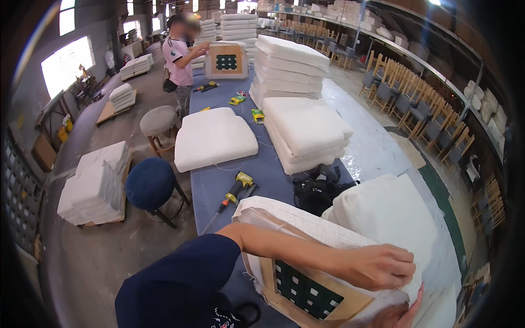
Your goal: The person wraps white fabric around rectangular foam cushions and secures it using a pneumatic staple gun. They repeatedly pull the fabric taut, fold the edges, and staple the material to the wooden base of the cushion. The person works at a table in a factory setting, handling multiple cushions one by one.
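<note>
A white upholstered seat cushion point(306, 221) stands tilted on its edge in front of me. Its underside shows a wooden frame point(268, 279) with dark green woven webbing point(306, 290). My left arm reaches across it, and my left hand point(380, 267) is closed, fingers curled on the white cover at the far right corner. Lower at that same corner, my right hand point(402, 314) grips the cushion from below; most of it is cut off or hidden. Beside the cushion's left end, a yellow and black staple gun point(238, 187) lies on the blue-covered table point(205, 205).
White cushions point(306, 128) stand in stacks along the table, near a single cushion point(216, 136) and a black bag point(320, 191). A blue round stool point(150, 185) is at the left. Across the table a person in pink point(178, 54) holds another framed cushion point(226, 61).
</note>
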